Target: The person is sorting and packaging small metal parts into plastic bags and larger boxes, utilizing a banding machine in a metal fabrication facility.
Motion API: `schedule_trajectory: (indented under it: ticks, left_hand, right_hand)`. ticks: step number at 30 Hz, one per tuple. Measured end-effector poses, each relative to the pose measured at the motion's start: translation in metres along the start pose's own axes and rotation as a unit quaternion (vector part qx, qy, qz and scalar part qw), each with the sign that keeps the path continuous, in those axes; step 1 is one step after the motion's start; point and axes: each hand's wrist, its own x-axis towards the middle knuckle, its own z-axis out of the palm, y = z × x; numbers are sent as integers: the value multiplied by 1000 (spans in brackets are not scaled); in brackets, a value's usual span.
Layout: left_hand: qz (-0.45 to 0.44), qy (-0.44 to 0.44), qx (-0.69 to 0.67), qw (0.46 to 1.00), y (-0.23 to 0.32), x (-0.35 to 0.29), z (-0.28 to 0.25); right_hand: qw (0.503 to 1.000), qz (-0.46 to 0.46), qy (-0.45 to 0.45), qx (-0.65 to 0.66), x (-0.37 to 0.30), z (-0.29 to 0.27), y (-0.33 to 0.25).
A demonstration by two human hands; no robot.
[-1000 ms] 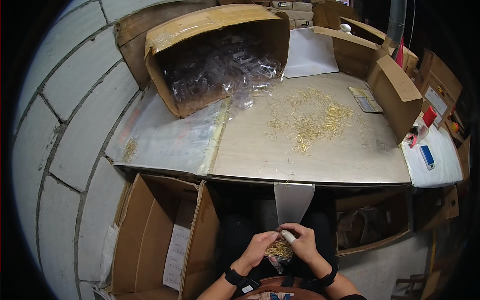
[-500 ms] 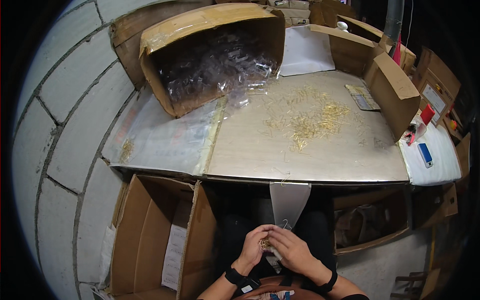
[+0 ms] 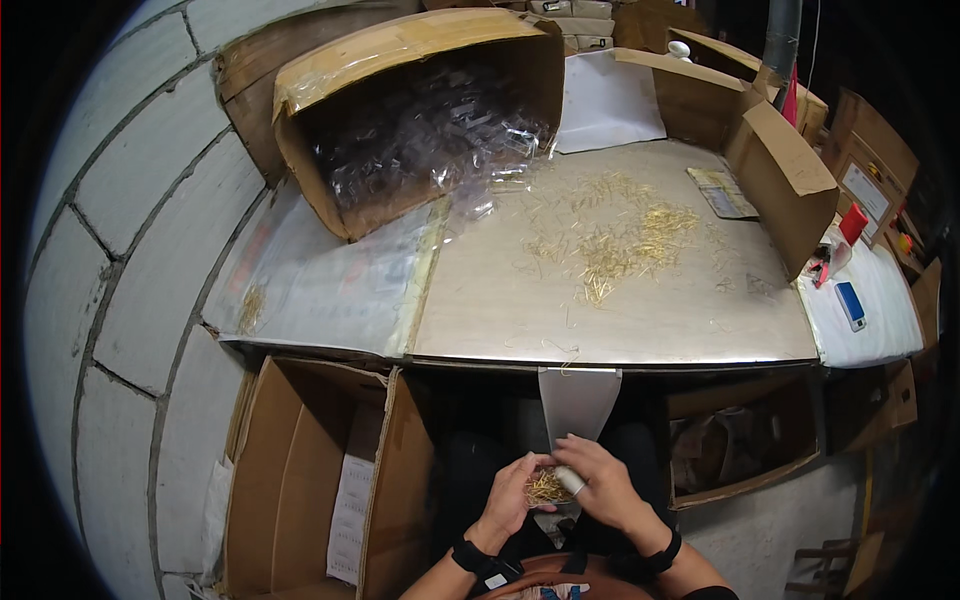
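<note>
Low over my lap, my left hand (image 3: 510, 495) is wrapped round a small clear plastic box, mostly hidden by the fingers. Thin gold-coloured wire hooks (image 3: 547, 487) fill it in a tangled heap. Close on its right side is my right hand (image 3: 602, 482), its fingers apart and a white cover on one digit that reaches over the hooks. No object shows in that hand, though its palm side is hidden. On the worktable ahead lies a loose spread of the same gold hooks (image 3: 640, 240).
A tipped cardboard box (image 3: 300, 190) spilling clear plastic boxes (image 3: 430, 140) stands at the table's back left. Below the edge, an open carton (image 3: 250, 480) is on the left and another (image 3: 745, 490) on the right. A grey chute-like panel (image 3: 580, 405) hangs at the front edge.
My right hand has lifted and drawn slightly right from over the box, uncovering the hooks. My left hand still holds the box in nearly the same place.
</note>
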Motion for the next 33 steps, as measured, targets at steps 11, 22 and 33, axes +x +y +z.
schedule_trajectory:
  ticks: [11, 22, 33]
  left_hand:
    - [55, -21, -58, 997, 11, -4, -10]
    - [58, -52, -115, 990, 15, -5, -14]
    - [43, -79, -72, 993, 16, -11, -19]
  right_hand:
    - [999, -25, 11, 24, -3, -8, 1]
    - [973, -83, -108, -187, -5, -1, -15]
    - [954, 151, 48, 255, -18, 0, 17]
